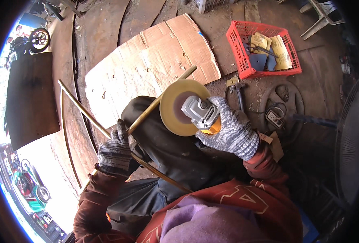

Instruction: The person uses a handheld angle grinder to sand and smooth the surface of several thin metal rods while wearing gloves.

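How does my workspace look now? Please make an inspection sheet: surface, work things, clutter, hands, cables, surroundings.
Surface: brown floor, partly covered by cardboard.
Work things: gold-coloured metal tubing; angle grinder with yellowish disc; disc-to-tubing contact unclear.
Clutter: red crate holding yellow sheets; hammer near it.
Hands: both gloved; left hand grips the tubing, right hand the angle grinder.
Cables: dark cord beside an outlet box, run partly hidden.
Surroundings: fan at right, motorcycle at upper left.

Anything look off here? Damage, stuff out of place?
Mainly the grinder in the right hand: no guard shows around its broad yellow disc, though one could be hidden beneath. Also, the cardboard on the floor is creased and marked, so it looks worn.
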